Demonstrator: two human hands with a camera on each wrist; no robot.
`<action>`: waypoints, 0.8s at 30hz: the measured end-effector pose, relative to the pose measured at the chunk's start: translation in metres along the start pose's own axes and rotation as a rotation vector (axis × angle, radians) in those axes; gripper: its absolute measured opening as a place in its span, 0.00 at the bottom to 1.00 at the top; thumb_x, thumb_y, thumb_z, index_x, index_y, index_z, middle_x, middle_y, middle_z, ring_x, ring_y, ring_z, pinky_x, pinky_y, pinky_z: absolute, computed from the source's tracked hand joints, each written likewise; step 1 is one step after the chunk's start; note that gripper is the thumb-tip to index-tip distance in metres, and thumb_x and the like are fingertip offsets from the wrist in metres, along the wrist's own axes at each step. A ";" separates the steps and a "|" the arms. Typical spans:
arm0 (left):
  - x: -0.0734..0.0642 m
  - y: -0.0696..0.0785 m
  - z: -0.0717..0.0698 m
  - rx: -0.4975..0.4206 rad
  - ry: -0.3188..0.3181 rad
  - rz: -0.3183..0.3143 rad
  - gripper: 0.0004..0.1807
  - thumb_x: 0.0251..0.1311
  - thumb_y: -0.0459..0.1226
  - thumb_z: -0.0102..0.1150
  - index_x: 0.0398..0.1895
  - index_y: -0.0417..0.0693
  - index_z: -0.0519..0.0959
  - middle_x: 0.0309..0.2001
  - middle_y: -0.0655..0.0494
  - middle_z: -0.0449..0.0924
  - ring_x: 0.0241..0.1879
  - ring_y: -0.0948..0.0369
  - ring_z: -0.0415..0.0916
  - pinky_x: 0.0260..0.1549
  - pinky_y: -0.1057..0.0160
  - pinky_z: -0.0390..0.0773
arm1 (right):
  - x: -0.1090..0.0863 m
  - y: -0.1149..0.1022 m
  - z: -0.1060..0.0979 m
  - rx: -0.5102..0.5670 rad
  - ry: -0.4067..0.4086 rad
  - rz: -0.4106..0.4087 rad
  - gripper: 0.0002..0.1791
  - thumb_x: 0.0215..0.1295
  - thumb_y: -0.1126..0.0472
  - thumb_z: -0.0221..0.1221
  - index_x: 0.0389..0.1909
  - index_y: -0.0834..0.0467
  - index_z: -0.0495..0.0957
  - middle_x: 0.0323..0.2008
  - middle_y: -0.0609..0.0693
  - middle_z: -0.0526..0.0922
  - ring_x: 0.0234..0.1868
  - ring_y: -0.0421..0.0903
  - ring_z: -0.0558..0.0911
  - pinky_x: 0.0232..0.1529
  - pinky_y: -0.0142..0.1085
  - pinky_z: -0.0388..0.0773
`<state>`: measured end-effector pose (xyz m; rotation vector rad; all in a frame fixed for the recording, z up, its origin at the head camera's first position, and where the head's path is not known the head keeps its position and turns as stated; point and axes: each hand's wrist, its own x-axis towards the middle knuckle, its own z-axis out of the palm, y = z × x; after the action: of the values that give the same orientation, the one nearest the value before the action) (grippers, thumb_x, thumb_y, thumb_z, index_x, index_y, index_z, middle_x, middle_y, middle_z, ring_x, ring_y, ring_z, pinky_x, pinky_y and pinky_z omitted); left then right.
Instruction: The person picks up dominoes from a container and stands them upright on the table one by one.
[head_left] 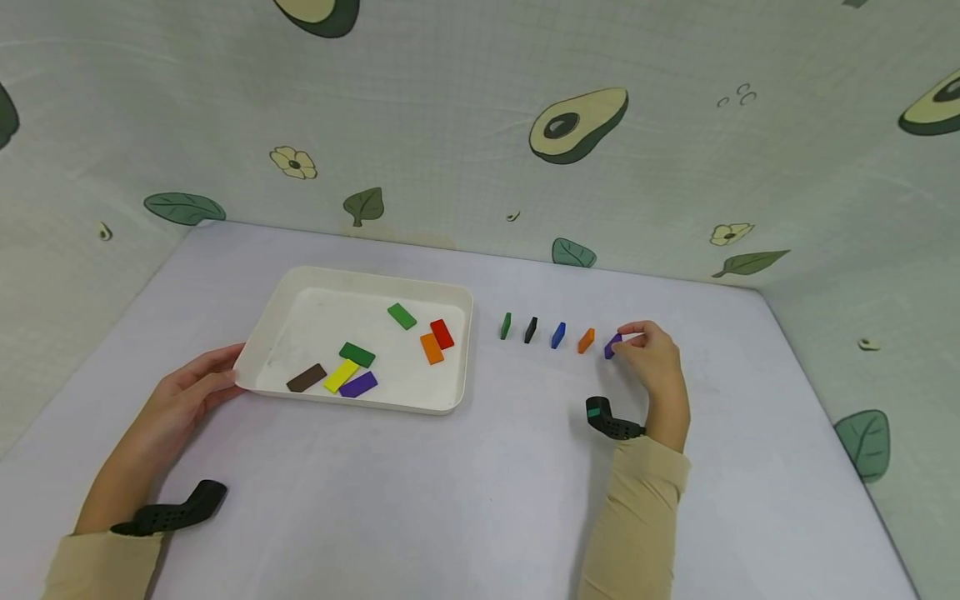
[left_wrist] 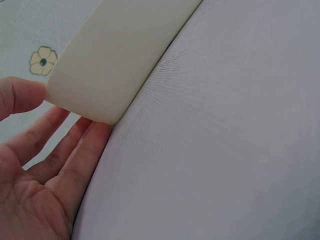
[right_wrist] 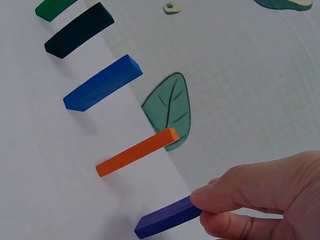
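Note:
At the right end of a row of upright blocks, my right hand [head_left: 651, 358] pinches the top of a purple domino-like block [right_wrist: 167, 217] between thumb and fingers. The block stands upright, its lower end at the table. Beside it is an orange block [right_wrist: 137, 152], then a blue block [right_wrist: 102, 84], a black block [right_wrist: 79, 31] and a green block [head_left: 506, 326], all spaced apart. My left hand [head_left: 191, 392] rests against the left end of a white tray [head_left: 367, 282], thumb near the rim and extended fingers touching its outer side.
Inside the tray lie loose blocks: green [head_left: 402, 315], red [head_left: 442, 333], orange [head_left: 431, 348], another green [head_left: 357, 354], yellow [head_left: 341, 377], purple [head_left: 358, 384] and brown [head_left: 306, 377]. A patterned cloth [head_left: 450, 125] rises behind the white table [head_left: 420, 500].

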<state>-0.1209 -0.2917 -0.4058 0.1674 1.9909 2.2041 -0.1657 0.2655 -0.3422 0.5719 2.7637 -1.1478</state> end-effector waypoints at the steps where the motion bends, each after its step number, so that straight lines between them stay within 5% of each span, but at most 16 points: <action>1: 0.000 0.000 0.000 -0.005 -0.003 0.001 0.19 0.67 0.29 0.44 0.60 0.48 0.70 0.54 0.68 0.74 0.47 0.73 0.77 0.44 0.79 0.76 | 0.000 0.000 0.000 -0.001 0.000 0.002 0.21 0.62 0.59 0.52 0.56 0.61 0.68 0.38 0.54 0.70 0.38 0.48 0.68 0.34 0.35 0.65; 24: 0.000 0.002 0.001 -0.029 -0.020 0.015 0.20 0.67 0.27 0.43 0.60 0.47 0.70 0.55 0.67 0.74 0.48 0.73 0.76 0.45 0.79 0.75 | -0.003 -0.004 -0.004 -0.023 -0.028 -0.004 0.21 0.63 0.59 0.53 0.56 0.61 0.68 0.40 0.55 0.71 0.39 0.49 0.69 0.35 0.34 0.66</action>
<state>-0.1211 -0.2912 -0.4036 0.2003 1.9527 2.2295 -0.1644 0.2650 -0.3356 0.5440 2.7522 -1.1153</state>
